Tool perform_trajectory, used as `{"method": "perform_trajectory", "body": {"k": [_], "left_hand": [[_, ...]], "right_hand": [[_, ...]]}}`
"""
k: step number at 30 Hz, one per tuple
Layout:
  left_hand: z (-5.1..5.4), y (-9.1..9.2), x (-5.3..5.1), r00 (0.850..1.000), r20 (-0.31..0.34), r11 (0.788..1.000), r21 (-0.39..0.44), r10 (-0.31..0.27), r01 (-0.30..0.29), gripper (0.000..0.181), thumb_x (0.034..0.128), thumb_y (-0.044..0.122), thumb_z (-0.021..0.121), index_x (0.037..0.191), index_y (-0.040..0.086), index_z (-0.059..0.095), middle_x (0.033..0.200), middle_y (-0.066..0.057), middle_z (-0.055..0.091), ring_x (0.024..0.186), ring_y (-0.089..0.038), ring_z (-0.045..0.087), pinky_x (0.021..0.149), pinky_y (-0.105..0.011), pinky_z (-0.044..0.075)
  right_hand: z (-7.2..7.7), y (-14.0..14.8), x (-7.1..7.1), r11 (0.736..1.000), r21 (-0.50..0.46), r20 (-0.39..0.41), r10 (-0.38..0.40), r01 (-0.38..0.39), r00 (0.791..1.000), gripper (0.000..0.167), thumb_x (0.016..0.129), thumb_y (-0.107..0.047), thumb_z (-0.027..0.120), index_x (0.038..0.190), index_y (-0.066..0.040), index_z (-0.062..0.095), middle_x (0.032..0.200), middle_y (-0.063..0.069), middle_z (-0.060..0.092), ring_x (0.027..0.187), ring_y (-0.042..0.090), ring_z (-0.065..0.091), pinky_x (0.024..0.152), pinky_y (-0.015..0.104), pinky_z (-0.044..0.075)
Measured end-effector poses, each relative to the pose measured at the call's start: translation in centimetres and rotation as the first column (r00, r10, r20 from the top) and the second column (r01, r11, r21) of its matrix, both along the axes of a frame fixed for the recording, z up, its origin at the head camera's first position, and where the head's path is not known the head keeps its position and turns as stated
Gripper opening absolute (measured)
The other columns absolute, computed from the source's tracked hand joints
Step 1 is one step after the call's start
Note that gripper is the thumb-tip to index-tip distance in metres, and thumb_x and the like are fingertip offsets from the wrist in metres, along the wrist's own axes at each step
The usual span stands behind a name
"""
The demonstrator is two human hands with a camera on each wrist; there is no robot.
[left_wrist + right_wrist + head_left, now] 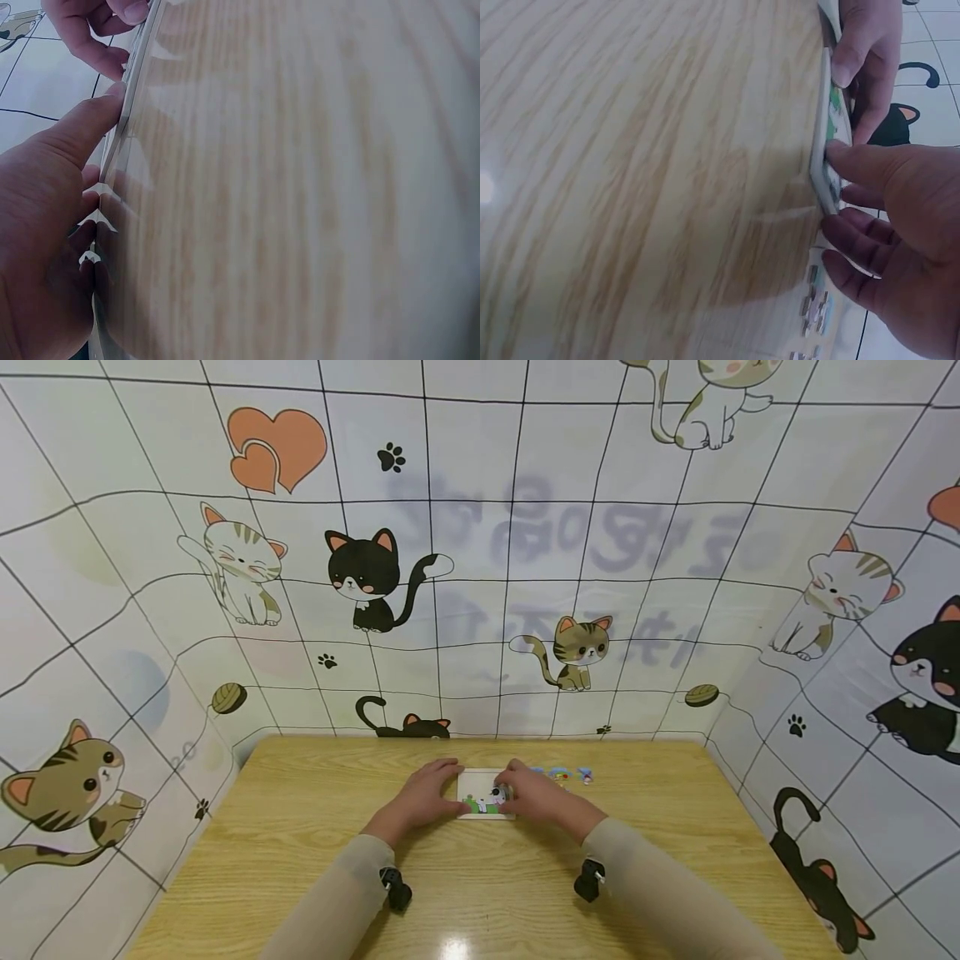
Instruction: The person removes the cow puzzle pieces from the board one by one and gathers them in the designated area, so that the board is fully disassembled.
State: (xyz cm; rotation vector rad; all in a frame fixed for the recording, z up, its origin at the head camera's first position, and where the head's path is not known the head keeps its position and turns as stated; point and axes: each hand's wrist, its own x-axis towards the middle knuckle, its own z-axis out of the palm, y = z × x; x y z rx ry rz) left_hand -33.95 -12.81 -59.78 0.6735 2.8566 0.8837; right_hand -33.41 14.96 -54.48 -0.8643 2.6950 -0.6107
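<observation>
A small jigsaw puzzle board with a pale tray lies near the table's far side, its lower part filled with green and white picture pieces. My left hand holds the board by its left side, thumb at the near corner and fingers at the far one. At the board's right end, my right hand has thumb and fingers about a black-and-white puzzle piece. In the right wrist view, the right thumb lies over the board's edge. The right fingertips are partly hidden in the head view.
Several loose colourful puzzle pieces lie right of the board, beyond the right hand. The wooden table meets a cat-print cloth wall at its far edge, with more cloth on both sides.
</observation>
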Motion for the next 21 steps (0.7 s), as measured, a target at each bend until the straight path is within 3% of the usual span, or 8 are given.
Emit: {"method": "perform_trajectory", "body": {"k": [7, 15, 21], "left_hand": [[0.23, 0.01, 0.13, 1.0, -0.012, 1.0, 0.001, -0.004, 0.004, 0.088, 0.0942, 0.057, 0.085, 0.163, 0.01, 0.055, 0.173, -0.012, 0.043, 0.162, -0.041, 0.034, 0.128, -0.068, 0.028], [-0.02, -0.02, -0.05, 1.0, -0.007, 1.0, 0.007, -0.002, 0.002, 0.089, 0.0937, 0.058, 0.085, 0.164, 0.012, 0.055, 0.174, -0.01, 0.042, 0.163, -0.039, 0.033, 0.13, -0.066, 0.026], [-0.08, -0.05, -0.03, 1.0, -0.027, 1.0, 0.01, -0.008, 0.008, 0.088, 0.0938, 0.058, 0.085, 0.162, 0.01, 0.056, 0.173, -0.012, 0.044, 0.161, -0.041, 0.035, 0.128, -0.068, 0.028]], "right_hand": [[0.61, -0.27, 0.19, 1.0, -0.015, 0.028, 0.001, 0.0, 1.0, 0.045, 0.103, -0.017, 0.082, 0.142, 0.0, 0.07, 0.122, 0.011, 0.058, 0.087, 0.017, 0.057, 0.076, 0.04, 0.053], [0.73, -0.44, -0.08, 0.998, -0.05, 0.051, -0.027, 0.029, 0.998, 0.039, 0.1, -0.014, 0.086, 0.134, -0.001, 0.072, 0.124, 0.013, 0.06, 0.103, 0.023, 0.062, 0.094, 0.049, 0.057], [0.66, -0.33, -0.28, 0.996, -0.083, 0.063, -0.033, 0.038, 0.997, 0.039, 0.097, -0.012, 0.088, 0.129, -0.003, 0.069, 0.122, 0.014, 0.06, 0.101, 0.023, 0.061, 0.09, 0.049, 0.056]]}}
